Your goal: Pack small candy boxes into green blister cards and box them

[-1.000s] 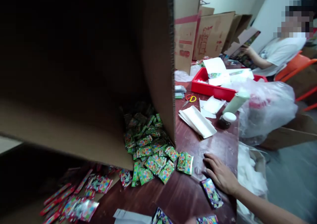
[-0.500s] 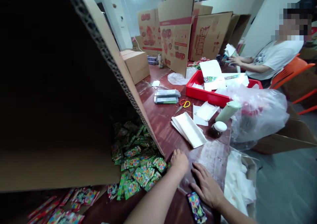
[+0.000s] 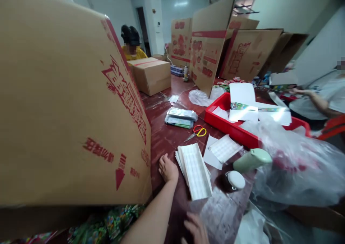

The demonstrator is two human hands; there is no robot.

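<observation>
My left hand (image 3: 168, 167) rests on the dark red table, close to the right edge of a large cardboard box (image 3: 67, 104) with red print. Its fingers lie on the tabletop, slightly bent, with nothing seen in them. Lower down, my right hand (image 3: 196, 228) is blurred at the frame's bottom edge, fingers apart and holding nothing visible. A stack of folded white paper strips (image 3: 195, 172) lies just right of my left hand. Below the box's lower edge, green snack-size packets (image 3: 121, 219) show in part; the box hides the others.
Scissors (image 3: 198, 132) with red and yellow handles lie beside plastic-wrapped packs (image 3: 180, 117). A red tray (image 3: 231, 130), a green bottle (image 3: 252, 160) and a white-lidded jar (image 3: 235, 181) line the right side. Co-workers sit at the far left and right; cartons (image 3: 152, 75) stand behind.
The large box's dark open inside has given way to its printed outer face, which covers most of the green packets. My view has shifted; my right hand sits lower in the frame.
</observation>
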